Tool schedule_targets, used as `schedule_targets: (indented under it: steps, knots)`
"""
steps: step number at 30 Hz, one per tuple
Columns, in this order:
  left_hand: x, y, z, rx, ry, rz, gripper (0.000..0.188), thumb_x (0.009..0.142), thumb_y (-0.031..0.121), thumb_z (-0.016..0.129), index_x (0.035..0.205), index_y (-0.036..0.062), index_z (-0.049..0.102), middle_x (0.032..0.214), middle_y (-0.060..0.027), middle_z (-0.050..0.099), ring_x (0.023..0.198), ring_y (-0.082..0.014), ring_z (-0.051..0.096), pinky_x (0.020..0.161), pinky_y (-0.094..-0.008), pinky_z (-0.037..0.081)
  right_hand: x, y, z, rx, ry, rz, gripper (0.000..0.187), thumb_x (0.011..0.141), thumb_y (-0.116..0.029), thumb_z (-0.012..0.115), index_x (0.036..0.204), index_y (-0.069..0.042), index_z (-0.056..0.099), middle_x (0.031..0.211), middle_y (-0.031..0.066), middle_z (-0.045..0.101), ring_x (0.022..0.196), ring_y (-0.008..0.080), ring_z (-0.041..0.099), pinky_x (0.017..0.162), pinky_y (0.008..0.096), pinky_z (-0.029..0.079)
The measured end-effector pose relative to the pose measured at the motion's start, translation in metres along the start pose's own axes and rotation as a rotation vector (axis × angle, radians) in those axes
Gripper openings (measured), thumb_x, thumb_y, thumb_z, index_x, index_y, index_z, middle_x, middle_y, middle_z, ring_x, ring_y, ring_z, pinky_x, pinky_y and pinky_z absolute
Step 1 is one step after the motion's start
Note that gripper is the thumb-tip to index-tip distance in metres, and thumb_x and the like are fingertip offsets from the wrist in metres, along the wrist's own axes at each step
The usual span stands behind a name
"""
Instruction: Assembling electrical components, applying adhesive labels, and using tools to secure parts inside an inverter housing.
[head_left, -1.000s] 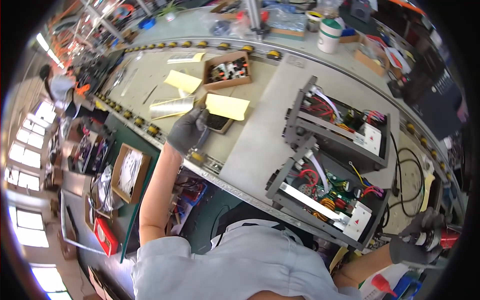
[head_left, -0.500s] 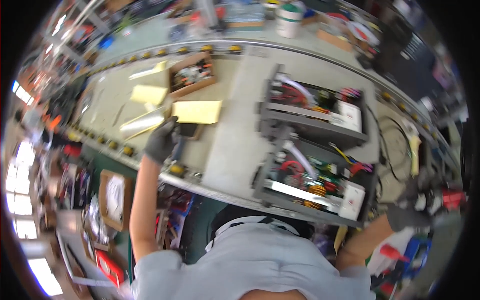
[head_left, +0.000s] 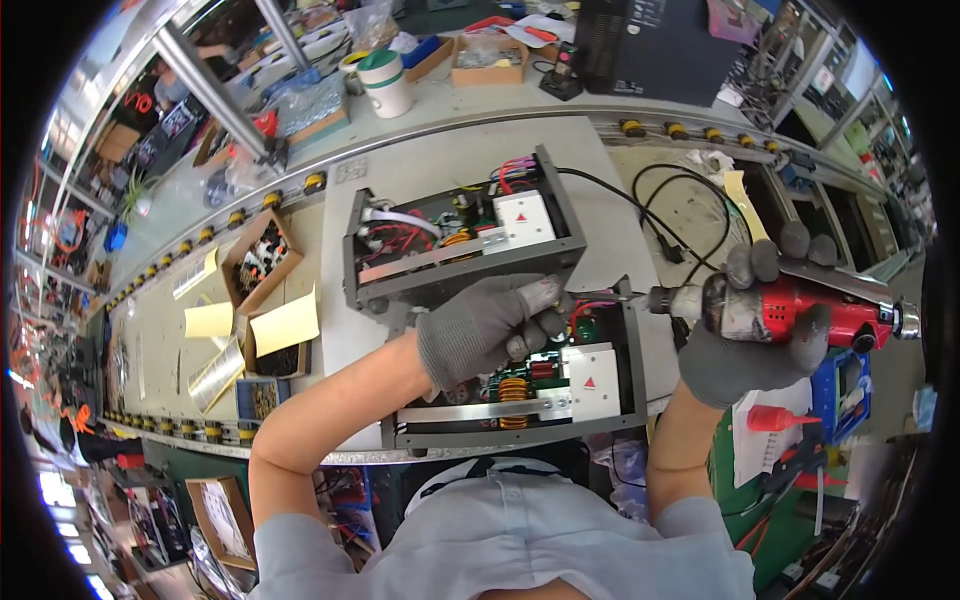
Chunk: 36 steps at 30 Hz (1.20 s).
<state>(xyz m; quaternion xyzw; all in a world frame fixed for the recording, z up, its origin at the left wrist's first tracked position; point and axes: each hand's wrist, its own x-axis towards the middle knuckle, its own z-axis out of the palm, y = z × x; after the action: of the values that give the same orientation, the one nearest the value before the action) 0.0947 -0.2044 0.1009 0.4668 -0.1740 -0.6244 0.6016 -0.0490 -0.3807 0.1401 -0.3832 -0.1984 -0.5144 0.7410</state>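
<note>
Beyond the left edge of the grey board [head_left: 342, 345], one cardboard box [head_left: 278, 282] of small parts [head_left: 258, 258] is sitting near at least two yellow sheets [head_left: 285, 322]. A far casing [head_left: 460, 268] is resting toward the board's far edge, a near casing [head_left: 550, 405] along its near edge, two in all; both are looking largely wired, and neither is wearing a cover. Over the near one, the left hand [head_left: 480, 335] is pinching its fingertips by a bit [head_left: 620, 296], whether around a screw I can't tell. Over the right edge, the right hand [head_left: 738, 365] is grasping one red power screwdriver [head_left: 785, 308]
</note>
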Motion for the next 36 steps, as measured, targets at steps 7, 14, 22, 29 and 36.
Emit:
schedule_targets:
  steps: [7,14,22,29,36]
  knots:
    - [0.021,-0.014,0.000,-0.133,0.020,-0.054,0.026,0.096,0.031,0.048,0.089,0.0073,0.055,0.071,0.0014,0.050,0.051,-0.0029,0.038,0.040,-0.0151,0.032,0.003,-0.001,-0.020,0.114,-0.071,0.058,0.047,0.079,-0.024,0.063,0.119,-0.009,0.044,0.110,0.0139,0.057,0.085,0.0197,0.054,0.074,0.0339,0.047]
    - [0.027,-0.016,0.004,-0.070,0.065,-0.069,0.035,0.092,0.042,0.052,0.092,0.0071,0.054,0.065,0.0030,0.047,0.049,-0.0030,0.039,0.043,-0.0177,0.031,0.003,0.001,-0.025,0.198,-0.041,0.164,0.046,0.080,-0.020,0.063,0.121,-0.009,0.045,0.111,0.0137,0.057,0.086,0.0204,0.055,0.078,0.0357,0.047]
    - [0.028,-0.002,0.000,-0.145,0.163,-0.031,0.030,0.094,0.033,0.052,0.102,0.0038,0.055,0.069,0.0036,0.048,0.050,-0.0012,0.037,0.044,-0.0165,0.030,0.015,0.018,-0.020,0.031,-0.119,0.113,0.046,0.076,-0.023,0.062,0.116,-0.008,0.046,0.103,0.0127,0.056,0.073,0.0156,0.046,0.064,0.0299,0.040]
    - [0.032,0.024,-0.008,-0.215,0.219,0.138,0.022,0.093,0.026,0.055,0.092,0.0040,0.057,0.067,-0.0001,0.050,0.050,-0.0055,0.039,0.043,-0.0188,0.031,0.047,0.048,-0.006,0.114,-0.269,0.102,0.047,0.074,-0.022,0.064,0.116,-0.010,0.047,0.105,0.0122,0.057,0.073,0.0152,0.047,0.066,0.0294,0.041]
    - [0.040,0.046,-0.045,1.517,0.371,0.163,0.027,0.086,0.034,0.053,0.089,0.0112,0.066,0.082,-0.0130,0.064,0.080,-0.0303,0.063,0.070,-0.0399,0.048,0.091,0.053,-0.018,0.023,-0.123,0.068,0.042,0.077,-0.021,0.063,0.112,-0.007,0.045,0.101,0.0093,0.050,0.082,0.0173,0.046,0.076,0.0318,0.041]
